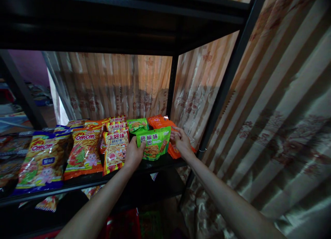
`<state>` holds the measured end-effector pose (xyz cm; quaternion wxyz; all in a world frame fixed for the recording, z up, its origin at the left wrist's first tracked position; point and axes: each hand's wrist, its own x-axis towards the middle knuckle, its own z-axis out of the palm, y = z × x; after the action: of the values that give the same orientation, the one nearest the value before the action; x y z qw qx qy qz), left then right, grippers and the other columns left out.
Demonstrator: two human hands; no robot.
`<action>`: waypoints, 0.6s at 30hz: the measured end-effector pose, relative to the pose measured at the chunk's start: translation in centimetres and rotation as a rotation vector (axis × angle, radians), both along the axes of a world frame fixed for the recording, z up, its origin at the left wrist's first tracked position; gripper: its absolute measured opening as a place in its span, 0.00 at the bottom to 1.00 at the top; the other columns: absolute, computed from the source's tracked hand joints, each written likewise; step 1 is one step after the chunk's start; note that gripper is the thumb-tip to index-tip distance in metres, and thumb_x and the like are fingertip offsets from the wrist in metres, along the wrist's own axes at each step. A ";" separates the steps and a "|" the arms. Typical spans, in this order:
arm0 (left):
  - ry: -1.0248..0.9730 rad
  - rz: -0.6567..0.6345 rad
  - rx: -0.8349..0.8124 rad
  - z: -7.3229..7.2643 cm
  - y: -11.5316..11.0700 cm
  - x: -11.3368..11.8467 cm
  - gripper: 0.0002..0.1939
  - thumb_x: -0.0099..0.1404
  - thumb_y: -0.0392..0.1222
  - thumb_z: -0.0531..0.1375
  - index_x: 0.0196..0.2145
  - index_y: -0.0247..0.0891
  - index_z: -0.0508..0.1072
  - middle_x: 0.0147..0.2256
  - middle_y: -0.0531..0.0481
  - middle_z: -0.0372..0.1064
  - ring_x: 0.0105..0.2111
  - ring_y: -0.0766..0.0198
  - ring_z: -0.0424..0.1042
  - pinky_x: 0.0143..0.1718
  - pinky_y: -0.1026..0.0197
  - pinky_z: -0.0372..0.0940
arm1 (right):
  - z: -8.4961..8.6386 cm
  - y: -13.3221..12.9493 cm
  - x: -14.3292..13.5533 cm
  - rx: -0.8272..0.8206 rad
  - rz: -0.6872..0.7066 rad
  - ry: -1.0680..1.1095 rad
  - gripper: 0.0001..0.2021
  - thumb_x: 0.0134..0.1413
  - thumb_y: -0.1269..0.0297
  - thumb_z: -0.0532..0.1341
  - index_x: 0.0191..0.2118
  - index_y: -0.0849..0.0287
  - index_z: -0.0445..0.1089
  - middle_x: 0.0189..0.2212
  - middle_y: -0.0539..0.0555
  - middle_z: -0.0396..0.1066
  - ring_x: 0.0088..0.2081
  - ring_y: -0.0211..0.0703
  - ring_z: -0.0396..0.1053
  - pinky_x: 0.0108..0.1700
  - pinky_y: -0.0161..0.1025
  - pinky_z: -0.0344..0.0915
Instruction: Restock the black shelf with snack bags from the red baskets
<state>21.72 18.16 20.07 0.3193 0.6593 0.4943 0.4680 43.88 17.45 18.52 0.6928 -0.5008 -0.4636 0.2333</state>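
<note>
A green snack bag (153, 144) stands upright near the shelf's front edge. My left hand (134, 152) grips its left side, thumb across the front. At the bag's right edge is my right hand (180, 141), its fingers partly spread and touching or very near the green bag and the orange bags (161, 121) behind it. Whether it holds anything is unclear. Another green bag (138, 124) lies behind the front one. Just left of my left hand is a red and yellow bag (116, 149), with similar bags in a row behind it.
Orange bags (84, 151) and blue-edged bags (41, 161) fill the black shelf's left part. A black upper shelf (124, 8) hangs overhead. A metal post (222, 90) and curtain (279, 111) stand right. Below is a red crate (138, 223).
</note>
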 end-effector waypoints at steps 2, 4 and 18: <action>-0.037 -0.009 -0.004 -0.2 0.0 0.1 0.08 0.59 0.44 0.58 0.35 0.38 0.68 0.33 0.47 0.74 0.33 0.59 0.73 0.35 0.59 0.66 | 1.5 1.5 0.9 -0.056 -0.003 0.046 0.09 0.50 0.68 0.56 0.40 0.56 0.64 0.34 0.53 0.74 0.33 0.39 0.73 0.42 0.42 0.70; -0.076 -0.020 -0.012 -0.3 -0.2 0.3 0.08 0.59 0.44 0.57 0.34 0.39 0.68 0.32 0.48 0.73 0.31 0.61 0.73 0.33 0.60 0.66 | 3.1 3.5 1.7 -0.174 0.054 0.086 0.07 0.49 0.71 0.57 0.36 0.57 0.66 0.30 0.52 0.74 0.31 0.39 0.73 0.39 0.39 0.71; -0.200 0.010 -0.049 -1.3 -0.7 1.1 0.13 0.60 0.51 0.56 0.31 0.38 0.68 0.25 0.50 0.68 0.27 0.62 0.69 0.31 0.61 0.65 | 2.0 17.4 0.0 -0.559 0.559 -0.087 0.09 0.45 0.79 0.59 0.32 0.61 0.71 0.29 0.52 0.74 0.29 0.35 0.72 0.35 0.31 0.70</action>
<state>22.83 17.49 18.80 0.3808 0.5986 0.4746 0.5210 43.87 34.86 20.54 0.4196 -0.5339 -0.5294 0.5085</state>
